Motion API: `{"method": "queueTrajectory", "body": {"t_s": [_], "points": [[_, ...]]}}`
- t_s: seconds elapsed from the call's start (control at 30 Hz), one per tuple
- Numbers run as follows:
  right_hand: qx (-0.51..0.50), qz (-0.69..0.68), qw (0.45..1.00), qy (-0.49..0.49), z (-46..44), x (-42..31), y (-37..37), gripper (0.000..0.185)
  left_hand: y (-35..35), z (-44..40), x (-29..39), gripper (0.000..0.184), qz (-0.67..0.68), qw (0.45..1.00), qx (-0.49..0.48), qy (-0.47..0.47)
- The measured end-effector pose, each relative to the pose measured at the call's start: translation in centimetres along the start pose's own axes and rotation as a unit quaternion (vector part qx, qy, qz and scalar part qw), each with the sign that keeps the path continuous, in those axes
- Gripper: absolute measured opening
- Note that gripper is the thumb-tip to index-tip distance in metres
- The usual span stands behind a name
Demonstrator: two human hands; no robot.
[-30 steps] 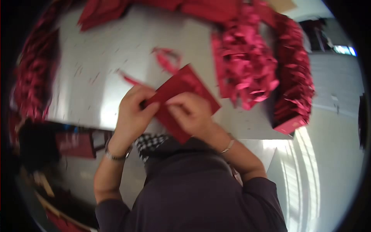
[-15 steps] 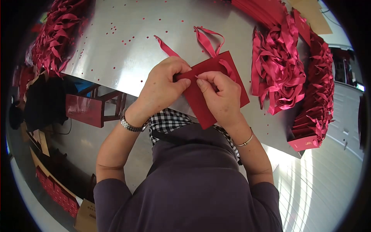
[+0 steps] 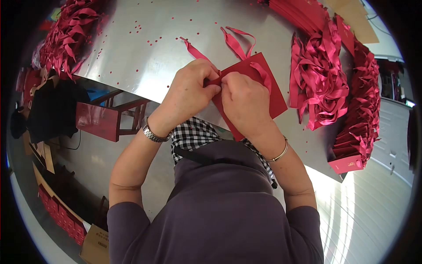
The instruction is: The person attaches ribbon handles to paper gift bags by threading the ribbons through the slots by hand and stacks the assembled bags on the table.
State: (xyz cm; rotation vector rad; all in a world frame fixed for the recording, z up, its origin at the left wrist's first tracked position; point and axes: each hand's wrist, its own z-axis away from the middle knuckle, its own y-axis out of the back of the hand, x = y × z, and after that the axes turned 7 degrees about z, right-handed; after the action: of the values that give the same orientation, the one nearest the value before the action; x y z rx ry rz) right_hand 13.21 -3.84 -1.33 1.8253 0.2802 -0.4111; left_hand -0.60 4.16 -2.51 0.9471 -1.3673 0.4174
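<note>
A flat red paper gift bag (image 3: 278, 97) lies tilted between my hands above the near table edge. My left hand (image 3: 189, 88) is closed on its upper left edge, thumb in front. A loose red ribbon (image 3: 194, 49) runs from behind the bag's edge beside those fingers. Against the bag's front, my right hand (image 3: 246, 105) is closed in a pinch near my left thumb; what its fingertips hold is hidden. One ribbon handle (image 3: 237, 46) loops beyond the bag's far edge, and a ribbon piece (image 3: 262, 75) shows on the front beside my right knuckles.
Ribbon-handled red bags (image 3: 318, 83) are piled on the right of the metal table (image 3: 127, 57), with another row (image 3: 362, 105) beyond. A ribbon heap (image 3: 70, 35) sits at the far left. Small red paper dots are scattered about. A wooden stool (image 3: 99, 121) stands left, below the table.
My right hand has turned and moved slightly up and left, its fingers now closed tighter over the bag's edge. The bag has shifted a little in my grip.
</note>
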Motion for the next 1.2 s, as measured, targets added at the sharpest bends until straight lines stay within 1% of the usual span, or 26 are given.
{"method": "queueTrajectory", "body": {"t_s": [0.03, 0.07, 0.13, 0.17, 0.2, 0.23, 0.27, 0.3, 0.37, 0.53, 0.63, 0.67, 0.7, 0.73, 0.77, 0.8, 0.83, 0.87, 0.93, 0.97, 1.0, 1.07, 1.1, 1.13, 1.2], "points": [[-0.032, 0.067, 0.997, 0.013, -0.2, -0.2, 0.0, 0.007, -0.1, 0.0, -0.2, 0.014, -0.002, 1.000, 0.006, -0.015], [-0.031, 0.067, 0.997, 0.013, -0.4, -0.2, 0.0, 0.007, -0.1, 0.0, -0.4, 0.014, -0.003, 0.999, 0.011, -0.030], [-0.033, -0.121, 0.990, -0.066, -1.3, 0.2, 0.2, 0.005, -0.1, 0.1, -0.5, 0.014, -0.011, 1.000, 0.011, -0.022], [-0.068, -0.161, 0.980, -0.093, -1.9, 0.4, 0.7, 0.008, -0.1, 0.2, -0.6, 0.014, -0.020, 1.000, 0.008, -0.014], [-0.067, -0.160, 0.981, -0.092, -1.8, 0.4, 0.6, 0.008, -0.1, 0.2, -0.7, 0.014, -0.019, 1.000, 0.009, -0.016], [-0.044, -0.087, 0.995, -0.016, -1.7, 0.3, 0.2, 0.009, -0.3, 0.2, -0.9, 0.013, -0.003, 1.000, 0.022, -0.013], [-0.022, -0.013, 0.998, 0.058, -1.6, 0.1, 0.0, 0.011, -0.3, 0.2, -0.8, 0.012, 0.014, 0.999, 0.033, -0.010], [-0.048, 0.065, 0.993, 0.089, -1.6, -0.4, 0.4, 0.012, -0.2, 0.2, -0.7, 0.012, 0.013, 0.999, 0.033, -0.013], [-0.043, 0.055, 0.993, 0.093, -1.8, -0.1, 0.5, 0.011, -0.2, 0.2, -0.4, 0.012, 0.032, 0.999, 0.032, 0.007], [-0.056, 0.036, 0.993, 0.098, -2.2, 0.2, 0.6, 0.010, -0.3, 0.5, -1.1, 0.012, 0.062, 0.997, 0.040, -0.013], [-0.150, 0.078, 0.980, 0.103, -3.3, 0.5, 2.5, 0.009, -0.4, 0.6, -1.3, 0.010, 0.084, 0.996, 0.032, -0.020], [-0.148, 0.079, 0.980, 0.105, -3.1, 0.8, 2.7, 0.009, -0.4, 0.6, -1.3, 0.008, 0.100, 0.994, 0.031, -0.013], [-0.123, 0.055, 0.985, 0.109, -2.8, 1.2, 2.6, 0.011, -0.3, 0.6, -1.3, 0.008, 0.099, 0.994, 0.034, -0.016], [-0.100, 0.031, 0.988, 0.115, -2.7, 1.4, 2.4, 0.014, -0.2, 0.6, -1.3, 0.009, 0.133, 0.991, 0.025, -0.003], [-0.101, 0.031, 0.987, 0.121, -2.5, 1.5, 2.5, 0.014, 0.0, 0.6, -1.2, 0.011, 0.166, 0.986, 0.016, 0.010], [-0.090, 0.030, 0.990, 0.101, -2.2, 1.4, 2.7, 0.018, 0.2, 0.5, -0.9, 0.011, 0.167, 0.986, 0.021, 0.009], [-0.080, 0.029, 0.993, 0.082, -1.9, 1.3, 2.8, 0.023, 0.3, 0.3, -0.4, 0.015, 0.142, 0.990, -0.011, 0.012], [-0.081, 0.030, 0.992, 0.088, -1.8, 1.1, 2.9, 0.023, 0.5, 0.0, -0.1, 0.019, 0.118, 0.992, -0.042, 0.014], [-0.086, 0.006, 0.996, 0.034, -1.5, 1.1, 3.1, 0.028, 1.2, -1.0, -0.4, 0.025, 0.230, 0.966, -0.080, 0.082], [-0.086, 0.008, 0.996, 0.038, -1.4, 1.2, 3.1, 0.028, 1.5, -1.5, -0.2, 0.024, 0.339, 0.926, -0.112, 0.125], [-0.082, -0.005, 0.996, 0.035, -1.3, 1.3, 3.0, 0.028, 1.8, -1.8, 0.2, 0.024, 0.339, 0.926, -0.109, 0.122], [-0.076, -0.016, 0.996, 0.038, -1.4, 1.3, 3.2, 0.029, 2.3, -2.7, 1.2, 0.024, 0.154, 0.959, -0.192, 0.138], [-0.074, -0.025, 0.996, 0.041, -1.3, 1.3, 3.4, 0.029, 2.5, -3.0, 1.7, 0.023, 0.121, 0.965, -0.212, 0.100], [-0.072, -0.034, 0.996, 0.043, -1.2, 1.3, 3.6, 0.029, 2.7, -3.4, 1.9, 0.023, 0.122, 0.966, -0.208, 0.098], [-0.072, -0.030, 0.996, 0.047, -1.0, 1.4, 3.5, 0.030, 3.0, -4.1, 2.0, 0.016, 0.068, 0.953, -0.276, 0.101]]}}
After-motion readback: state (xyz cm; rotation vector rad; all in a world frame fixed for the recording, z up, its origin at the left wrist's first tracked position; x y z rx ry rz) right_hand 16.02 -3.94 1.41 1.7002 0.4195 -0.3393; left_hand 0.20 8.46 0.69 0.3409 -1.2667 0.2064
